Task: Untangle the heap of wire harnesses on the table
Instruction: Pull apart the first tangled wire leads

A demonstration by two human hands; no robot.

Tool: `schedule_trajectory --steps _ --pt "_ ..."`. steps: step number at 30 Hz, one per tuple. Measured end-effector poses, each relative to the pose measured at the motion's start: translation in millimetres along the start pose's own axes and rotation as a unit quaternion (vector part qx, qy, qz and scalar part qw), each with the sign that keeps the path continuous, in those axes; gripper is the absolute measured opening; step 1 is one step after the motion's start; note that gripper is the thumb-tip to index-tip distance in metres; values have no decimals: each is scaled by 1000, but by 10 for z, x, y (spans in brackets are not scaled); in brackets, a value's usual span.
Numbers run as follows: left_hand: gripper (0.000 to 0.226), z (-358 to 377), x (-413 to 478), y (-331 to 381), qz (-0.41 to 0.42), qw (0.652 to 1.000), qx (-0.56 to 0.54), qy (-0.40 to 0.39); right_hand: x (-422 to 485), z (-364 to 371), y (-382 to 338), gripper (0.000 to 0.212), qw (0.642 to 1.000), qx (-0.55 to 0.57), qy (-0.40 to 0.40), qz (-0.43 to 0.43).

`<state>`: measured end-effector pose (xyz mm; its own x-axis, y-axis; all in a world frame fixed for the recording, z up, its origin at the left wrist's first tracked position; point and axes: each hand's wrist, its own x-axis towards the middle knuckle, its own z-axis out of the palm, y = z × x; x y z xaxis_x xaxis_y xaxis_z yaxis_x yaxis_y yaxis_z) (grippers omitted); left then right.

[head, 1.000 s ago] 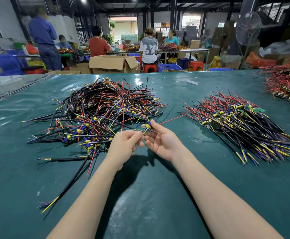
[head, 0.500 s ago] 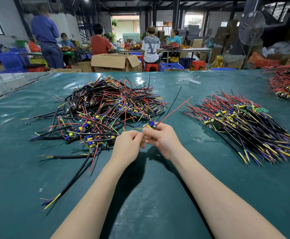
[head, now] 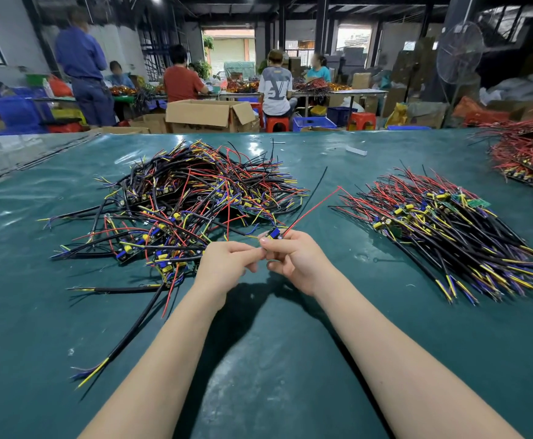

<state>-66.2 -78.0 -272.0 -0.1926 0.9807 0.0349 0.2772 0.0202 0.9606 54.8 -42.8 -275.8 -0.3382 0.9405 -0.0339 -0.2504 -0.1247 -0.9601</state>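
A tangled heap of wire harnesses [head: 189,204], black, red, yellow and blue, lies on the left of the green table [head: 259,359]. To the right lies a tidier pile of harnesses [head: 442,229], all laid the same way. Between the two piles my hands meet just above the table. My right hand [head: 293,258] grips a single harness [head: 273,233] by its small blue and yellow board, and its red and black wires rise up and to the right. My left hand [head: 227,267] pinches the same harness from the left, its fingers closed.
Another heap of red wires on boards [head: 528,156] sits at the table's far right edge. One long black cable [head: 132,334] trails from the tangled heap toward me. Beyond the table are cardboard boxes [head: 209,114], stools, crates and several people at other tables.
The red and black wires of the held harness have swung upward and away from the tangled heap. Both hands stay together at nearly the same spot.
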Motion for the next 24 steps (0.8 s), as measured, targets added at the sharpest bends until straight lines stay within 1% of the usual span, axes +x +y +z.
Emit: schedule_trajectory --steps 3,7,10,13,15,19,21,24 --pt "29 -22 1 1 -5 1000 8 12 -9 37 -3 21 1000 -10 -8 -1" --pt "24 -32 -8 -2 -18 998 -65 12 -13 58 -13 21 1000 -6 23 -4" --pt "21 -17 -15 -10 -56 993 -104 -5 -26 56 -17 24 999 -16 28 -8" --pt "16 -11 -16 14 -92 981 -171 -26 -19 55 -35 21 999 -4 25 -23" --pt "15 -26 -15 28 -82 979 -182 -40 -20 49 -50 20 999 4 17 -30" --pt "15 -31 -18 25 -44 987 -149 -40 -34 33 -13 19 999 35 1 -26" --pt "17 -30 -19 27 -44 984 -162 -52 -29 42 7 19 999 41 9 -25" --pt "20 -26 -19 39 -43 974 -193 -108 -15 43 1 20 997 53 47 -23"
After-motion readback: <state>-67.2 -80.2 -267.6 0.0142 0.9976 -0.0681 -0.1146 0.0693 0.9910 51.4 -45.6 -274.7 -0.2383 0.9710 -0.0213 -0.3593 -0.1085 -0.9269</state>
